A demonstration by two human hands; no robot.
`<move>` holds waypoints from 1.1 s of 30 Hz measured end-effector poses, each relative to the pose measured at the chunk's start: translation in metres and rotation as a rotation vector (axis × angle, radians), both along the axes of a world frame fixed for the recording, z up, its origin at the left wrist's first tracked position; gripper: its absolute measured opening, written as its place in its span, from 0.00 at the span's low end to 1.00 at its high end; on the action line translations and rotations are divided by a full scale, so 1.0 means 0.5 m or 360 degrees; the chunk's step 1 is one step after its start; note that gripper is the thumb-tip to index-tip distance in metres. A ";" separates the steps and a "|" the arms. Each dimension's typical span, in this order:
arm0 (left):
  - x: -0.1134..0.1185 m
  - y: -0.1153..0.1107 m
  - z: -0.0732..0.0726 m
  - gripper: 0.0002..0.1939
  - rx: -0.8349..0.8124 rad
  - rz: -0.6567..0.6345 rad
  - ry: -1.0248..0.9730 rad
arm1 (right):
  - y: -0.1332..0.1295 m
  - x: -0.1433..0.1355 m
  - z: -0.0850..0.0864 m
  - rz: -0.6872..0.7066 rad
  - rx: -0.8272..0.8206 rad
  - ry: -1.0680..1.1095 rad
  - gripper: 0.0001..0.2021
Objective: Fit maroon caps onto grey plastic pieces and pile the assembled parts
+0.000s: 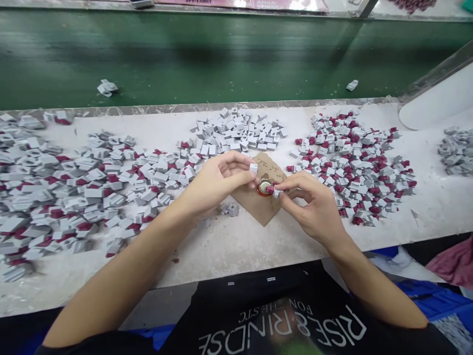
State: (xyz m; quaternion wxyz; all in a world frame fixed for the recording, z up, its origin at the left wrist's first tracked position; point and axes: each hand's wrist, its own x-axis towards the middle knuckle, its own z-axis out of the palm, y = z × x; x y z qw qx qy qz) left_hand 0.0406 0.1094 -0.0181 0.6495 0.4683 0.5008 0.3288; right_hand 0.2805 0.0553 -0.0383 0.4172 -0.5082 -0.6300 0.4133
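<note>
Between the thumb and fingers of my left hand [231, 175] is a small light-grey plastic block [253, 168]. My right hand [308, 199] pinches a grey-and-maroon plastic piece [274, 190], its maroon end pointing left. That end is over a small round bottle-cap-like dish [263, 186] with a red rim, and I cannot tell whether they touch. Under the dish lies a piece of brown cardboard [264, 217] with dark wet-looking spots. A couple of loose grey pieces [231, 209] rest beside the cardboard, below my left hand.
Plain grey blocks [236, 130] are heaped behind my hands. Mixed grey and maroon pieces [74, 187] spread over the left, with another pile [362, 162] at right. Beyond the white worktop [229, 251] runs a green belt [221, 64]. A white rounded panel [436, 98] stands at right.
</note>
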 end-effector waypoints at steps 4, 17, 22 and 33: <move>0.001 0.004 0.000 0.17 0.0134 0.0028 0.0028 | 0.003 0.000 0.008 0.0019 0.0030 -0.0036 0.09; 0.059 0.018 0.037 0.10 0.0333 -0.0005 -0.0189 | 0.105 0.038 0.022 -0.0095 -0.0399 0.0715 0.05; 0.068 0.014 0.033 0.10 0.0331 -0.0021 -0.0201 | 0.108 0.031 0.020 -0.0054 -0.0360 0.0667 0.06; 0.070 0.015 0.025 0.11 0.0321 -0.0045 -0.0276 | 0.102 0.010 0.029 -0.0168 -0.0440 0.0995 0.09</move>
